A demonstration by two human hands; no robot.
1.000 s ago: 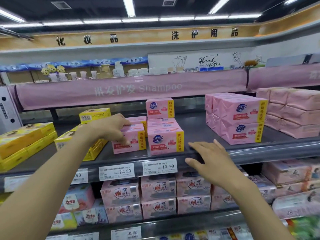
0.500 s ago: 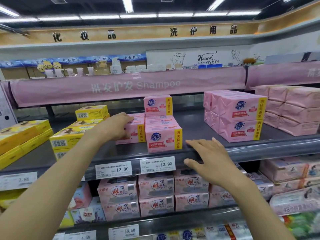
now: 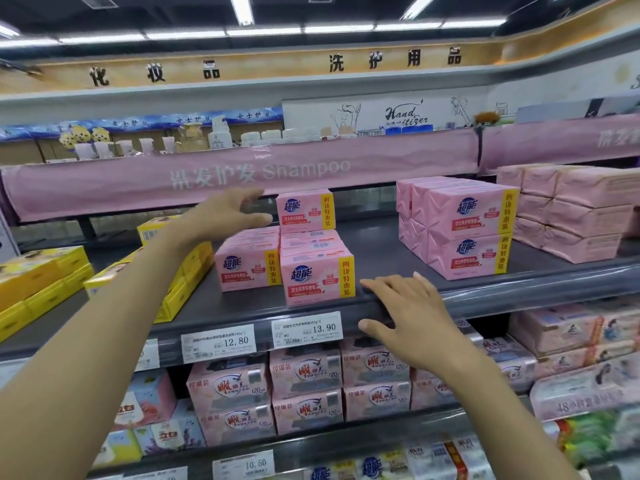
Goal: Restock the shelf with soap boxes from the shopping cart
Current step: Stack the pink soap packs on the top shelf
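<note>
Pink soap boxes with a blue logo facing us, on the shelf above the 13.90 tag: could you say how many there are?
5 soap boxes: two side by side in front, one raised behind them, two stacked at right. Others may be hidden behind.

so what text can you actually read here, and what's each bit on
"洗发护发 Shampoo": pink shelf banner
"化妆品" and "洗护用品": top wall sign
"Hand": wall poster; the word below is half hidden
"超能", "四块特惠装": pink soap boxes
"13.90": price tag
"12.80": price tag
"10.50": lowest price tag
"120": lower pink packs
The tags' small print is too blurred to read.
</note>
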